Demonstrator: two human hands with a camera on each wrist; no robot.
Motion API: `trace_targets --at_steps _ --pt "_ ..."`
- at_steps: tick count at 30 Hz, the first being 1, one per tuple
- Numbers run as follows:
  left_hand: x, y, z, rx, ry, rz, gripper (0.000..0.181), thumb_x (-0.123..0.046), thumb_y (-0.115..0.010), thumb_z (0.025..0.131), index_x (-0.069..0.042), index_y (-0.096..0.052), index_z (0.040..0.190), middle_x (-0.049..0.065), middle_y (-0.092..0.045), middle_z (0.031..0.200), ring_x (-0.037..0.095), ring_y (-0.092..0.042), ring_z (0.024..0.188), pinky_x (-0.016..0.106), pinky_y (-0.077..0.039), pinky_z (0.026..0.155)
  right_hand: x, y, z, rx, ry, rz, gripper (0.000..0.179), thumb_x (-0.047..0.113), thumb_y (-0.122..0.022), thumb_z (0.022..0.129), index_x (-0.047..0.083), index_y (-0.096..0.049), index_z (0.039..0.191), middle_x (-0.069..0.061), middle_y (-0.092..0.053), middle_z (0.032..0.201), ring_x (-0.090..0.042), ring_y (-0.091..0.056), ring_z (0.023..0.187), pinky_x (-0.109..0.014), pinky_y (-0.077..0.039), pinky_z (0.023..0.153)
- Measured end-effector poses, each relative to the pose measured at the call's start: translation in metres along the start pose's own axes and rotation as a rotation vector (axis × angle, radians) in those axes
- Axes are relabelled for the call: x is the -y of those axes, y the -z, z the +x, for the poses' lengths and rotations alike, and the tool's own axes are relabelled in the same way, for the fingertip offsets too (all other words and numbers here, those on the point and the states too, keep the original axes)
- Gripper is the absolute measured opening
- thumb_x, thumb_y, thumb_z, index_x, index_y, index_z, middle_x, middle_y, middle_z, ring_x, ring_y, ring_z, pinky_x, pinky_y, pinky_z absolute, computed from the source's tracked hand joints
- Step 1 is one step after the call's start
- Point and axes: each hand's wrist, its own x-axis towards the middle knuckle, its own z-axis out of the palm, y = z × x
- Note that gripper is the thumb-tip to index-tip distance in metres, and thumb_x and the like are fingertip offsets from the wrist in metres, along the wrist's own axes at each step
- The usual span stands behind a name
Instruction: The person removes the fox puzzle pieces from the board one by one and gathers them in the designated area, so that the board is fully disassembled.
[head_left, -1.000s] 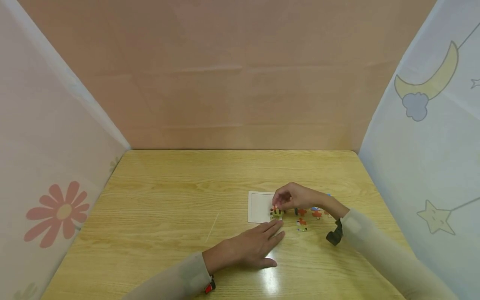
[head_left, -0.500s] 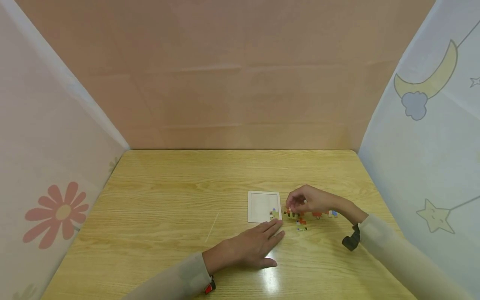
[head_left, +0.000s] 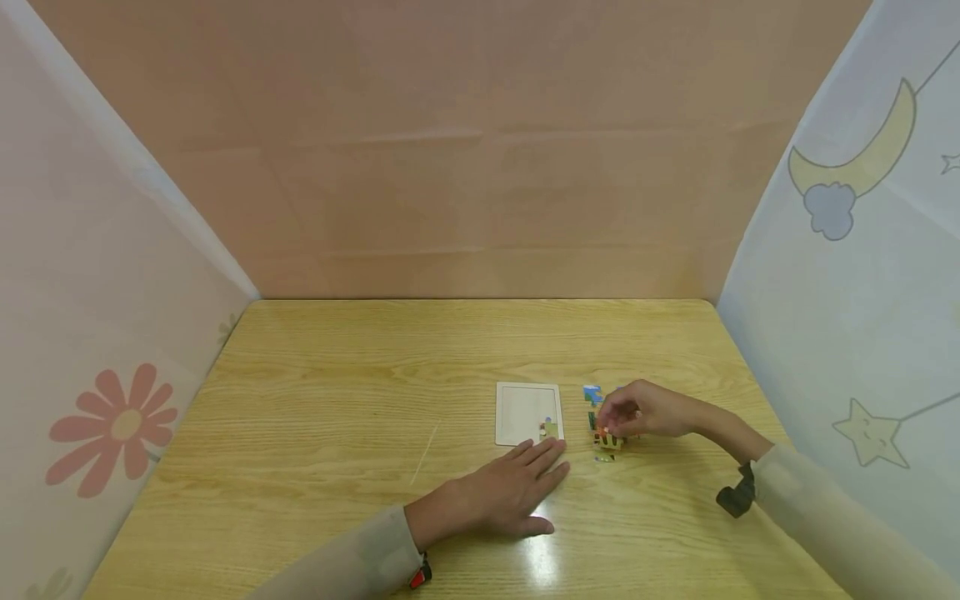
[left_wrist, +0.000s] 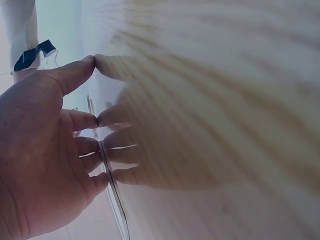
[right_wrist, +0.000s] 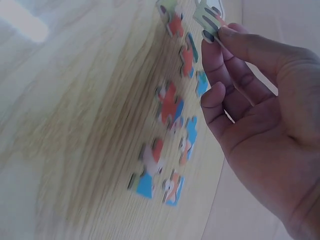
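My right hand (head_left: 647, 410) pinches a jigsaw piece (right_wrist: 207, 20), greenish with dark and orange marks, between thumb and fingers above the loose pieces. To its left lies a square white puzzle tray (head_left: 517, 412), where one green piece (head_left: 551, 428) sits in the near right corner. My left hand (head_left: 517, 492) rests with fingers extended, its fingertips at the tray's near edge. In the left wrist view, the fingertips (left_wrist: 102, 177) meet the tray edge and tabletop.
Loose jigsaw pieces (right_wrist: 170, 107) in red, blue and green lie on the wooden table (head_left: 337, 375) under and around the right hand. A blue piece (head_left: 592, 392) lies right of the tray. Cloth walls (head_left: 480, 167) stand at the back and both sides.
My right hand has moved right, away from the tray to over the loose pieces, still holding the jigsaw piece. My left hand stays in place.
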Motion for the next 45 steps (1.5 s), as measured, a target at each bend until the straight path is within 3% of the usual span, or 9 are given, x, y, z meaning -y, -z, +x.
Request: trace_targets --at_steps 9,18,27,45 --pt "0.0 0.0 0.0 0.004 0.001 0.005 0.083 -0.064 -0.044 0.108 -0.011 -0.028 0.169 0.015 -0.016 0.177 0.026 -0.016 0.164 0.038 -0.022 0.131 -0.009 0.001 -0.018 0.0 0.053 -0.005 0.013 0.001 -0.07 0.1 0.003 -0.075 0.112 -0.011 -0.076 0.102 -0.02 -0.073 0.087 -0.032 -0.064 0.076" --pt "0.0 0.0 0.0 0.01 0.009 -0.02 0.082 -0.063 -0.045 0.108 -0.011 -0.028 0.169 0.014 -0.015 0.177 0.025 -0.015 0.164 0.039 -0.021 0.132 -0.016 0.0 -0.03 0.012 0.051 -0.006 0.017 -0.003 -0.067 0.101 0.004 -0.074 0.114 -0.011 -0.074 0.103 -0.024 -0.072 0.084 -0.032 -0.062 0.07" --pt "0.0 -0.002 0.0 0.015 0.018 -0.032 0.082 -0.063 -0.046 0.108 -0.012 -0.027 0.169 0.013 -0.014 0.177 0.025 -0.013 0.164 0.039 -0.02 0.132 -0.02 -0.003 -0.034 -0.007 0.069 -0.008 0.019 -0.009 -0.068 0.098 0.003 -0.074 0.112 -0.012 -0.075 0.101 -0.026 -0.071 0.083 -0.031 -0.062 0.07" --pt "0.0 -0.002 0.0 -0.003 -0.002 -0.008 0.082 -0.063 -0.044 0.108 -0.01 -0.028 0.169 0.015 -0.015 0.177 0.026 -0.015 0.164 0.039 -0.021 0.132 -0.018 -0.006 -0.038 -0.063 0.097 -0.146 0.026 -0.014 -0.068 0.094 0.007 -0.075 0.108 -0.007 -0.076 0.099 -0.023 -0.069 0.079 -0.032 -0.06 0.066"
